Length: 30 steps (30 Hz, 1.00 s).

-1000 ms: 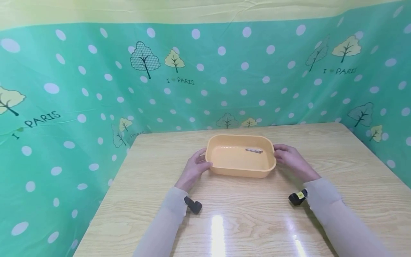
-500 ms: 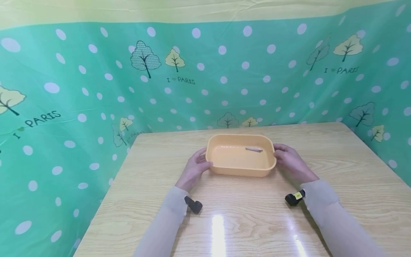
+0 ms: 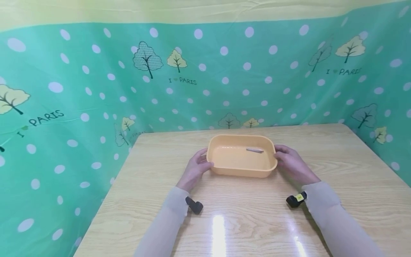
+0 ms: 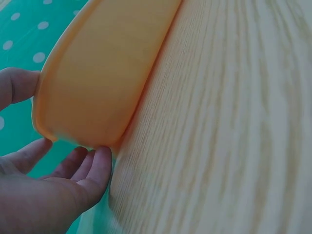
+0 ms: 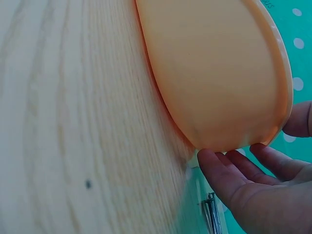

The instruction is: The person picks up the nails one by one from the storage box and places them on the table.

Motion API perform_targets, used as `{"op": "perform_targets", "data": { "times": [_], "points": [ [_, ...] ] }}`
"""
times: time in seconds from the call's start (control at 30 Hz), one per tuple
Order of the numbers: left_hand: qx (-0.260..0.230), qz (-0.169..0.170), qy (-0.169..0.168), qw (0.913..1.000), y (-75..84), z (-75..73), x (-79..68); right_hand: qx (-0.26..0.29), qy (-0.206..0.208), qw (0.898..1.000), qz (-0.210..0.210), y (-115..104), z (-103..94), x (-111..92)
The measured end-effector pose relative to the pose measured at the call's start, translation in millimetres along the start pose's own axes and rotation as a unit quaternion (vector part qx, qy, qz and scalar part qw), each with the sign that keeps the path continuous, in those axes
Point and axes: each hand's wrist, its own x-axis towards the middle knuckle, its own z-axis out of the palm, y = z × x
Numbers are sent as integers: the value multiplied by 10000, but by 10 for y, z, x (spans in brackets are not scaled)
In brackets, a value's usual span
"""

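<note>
An orange-yellow plastic tray [image 3: 242, 172], oblong with rounded corners and low walls, rests on the wooden table. Inside it, toward the right, lies a slim silver metal item [image 3: 254, 150], too small to make out its kind. My left hand [image 3: 196, 169] grips the tray's left end, thumb at the front rim and fingers against the end wall. At the opposite end my right hand [image 3: 293, 162] holds the tray in the same way. Both wrist views show the fingertips against the wall, as with the left fingers [image 4: 100, 165] and the right fingers [image 5: 214, 168].
Pale wood-grain table [image 3: 244, 221] spreads around the tray, with a light glare near the front. A green dotted curtain [image 3: 205, 71] with printed trees hangs behind and at both sides. Low in the right wrist view are thin metal pieces [image 5: 211, 214] past the table edge.
</note>
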Motion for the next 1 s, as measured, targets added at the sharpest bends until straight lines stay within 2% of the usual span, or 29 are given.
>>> {"op": "perform_targets", "data": {
  "times": [0.13,0.23,0.33,0.53,0.67,0.83,0.9,1.0],
  "points": [
    [67,22,73,9999,-4,4,-7,30,21,10000,34,0,11,2],
    [365,97,211,9991,5,15,-11,-16,50,10000,74,-4,17,0],
    [782,204,482,9956,41,37,-15,-1,12,10000,81,-12,29,0],
    [1301,315,1013,9858,176,82,28,60,35,9999,79,-15,44,-3],
    [1876,465,1175,9741,334,118,69,91,77,9999,79,-7,47,-2],
    [2694,778,1253,9517,562,190,149,91,95,9999,42,4,51,9],
    [2922,923,1218,9441,648,228,182,94,104,9999,32,6,54,14],
    [3152,1220,986,9360,761,289,245,112,113,9999,32,7,54,17]
  ]
}}
